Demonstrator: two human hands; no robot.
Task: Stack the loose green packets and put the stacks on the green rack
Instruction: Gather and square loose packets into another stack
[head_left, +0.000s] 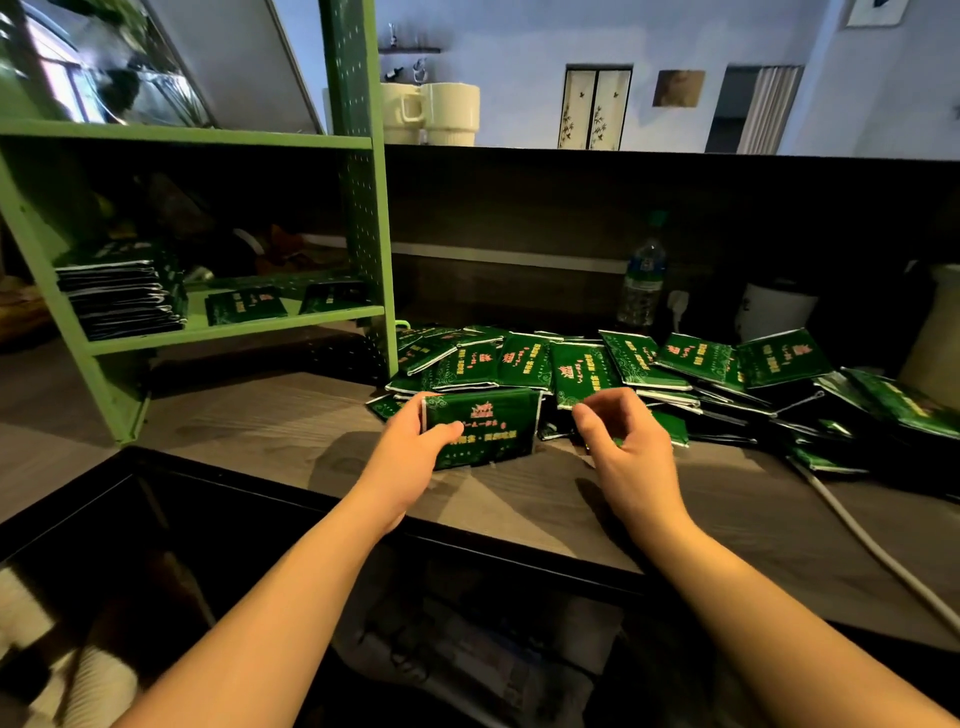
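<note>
Dozens of loose green packets (649, 374) are still sprawled along the back edge of the counter (291, 415), and that heap is your biggest risk: it's slumped and overlapping, so pulling one from low down could slide the rest toward the right end, where a white cable (852, 540) runs off the front edge. Your green rack (363, 218) sits at the left end with one tall stack (122, 296) already on its lower shelf, plus a couple of flat singles beside it, so there's room, but the perforated upright stands right between pile and shelf and you'll have to swing around it. Your left hand (410, 441) is gripping the held stack (480, 428) by its left side, thumb on top; slick wrappers can fan out if that's the only grip. Your right hand (623, 441) hovers just beside it, fingers loosely curled, holding nothing I can see. Behind the pile, a water bottle (644, 275) and a white pot (774, 309) look tippable.
</note>
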